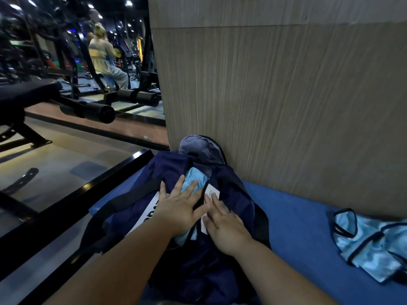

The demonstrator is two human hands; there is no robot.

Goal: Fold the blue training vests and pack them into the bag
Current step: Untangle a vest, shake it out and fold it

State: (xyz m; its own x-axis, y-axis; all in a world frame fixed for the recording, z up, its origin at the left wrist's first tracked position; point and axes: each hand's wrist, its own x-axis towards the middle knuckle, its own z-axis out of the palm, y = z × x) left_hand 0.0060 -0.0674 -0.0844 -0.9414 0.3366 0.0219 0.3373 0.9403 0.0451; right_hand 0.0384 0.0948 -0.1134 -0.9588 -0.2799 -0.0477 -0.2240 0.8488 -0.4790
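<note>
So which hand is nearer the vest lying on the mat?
Right. The right hand rests on the bag, left of the vest; the left hand lies farther left.

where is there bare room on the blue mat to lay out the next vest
The blue mat is bare between the bag and the loose vests on the right, bordered behind by the wood panel. The bag mouth is crowded: left hand presses the packed vest, right hand rests at its edge.

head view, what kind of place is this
Most likely a gym. A black padded bench and foam leg rollers stand at left, a person sits at a machine farther back, and the navy bag lies on a blue mat.
</note>
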